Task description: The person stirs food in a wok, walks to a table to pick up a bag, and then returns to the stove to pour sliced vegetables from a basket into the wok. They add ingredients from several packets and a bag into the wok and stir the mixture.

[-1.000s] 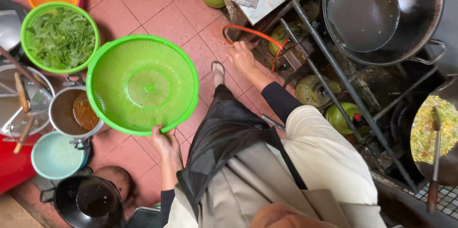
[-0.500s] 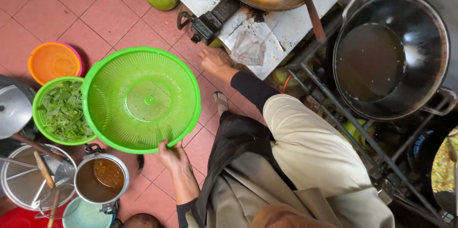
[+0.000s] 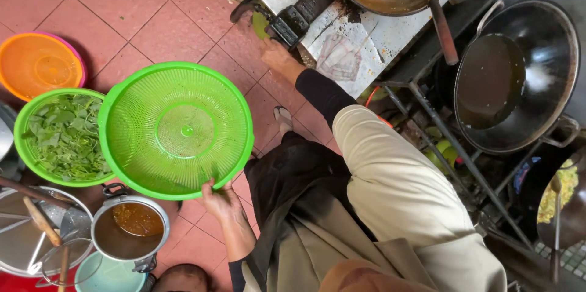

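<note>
Below, left hand (image 3: 221, 201) grips green colander (image 3: 176, 130) rim; right hand (image 3: 278, 57) touches stove knob (image 3: 261, 24).

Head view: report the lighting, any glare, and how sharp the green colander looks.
Head view: soft, even daylight with faint shadows; the green colander, gripped at its rim by the left hand, is sharp enough to show its mesh; a pale glare patch sits inside the empty black wok; the right hand is slightly soft.
</note>
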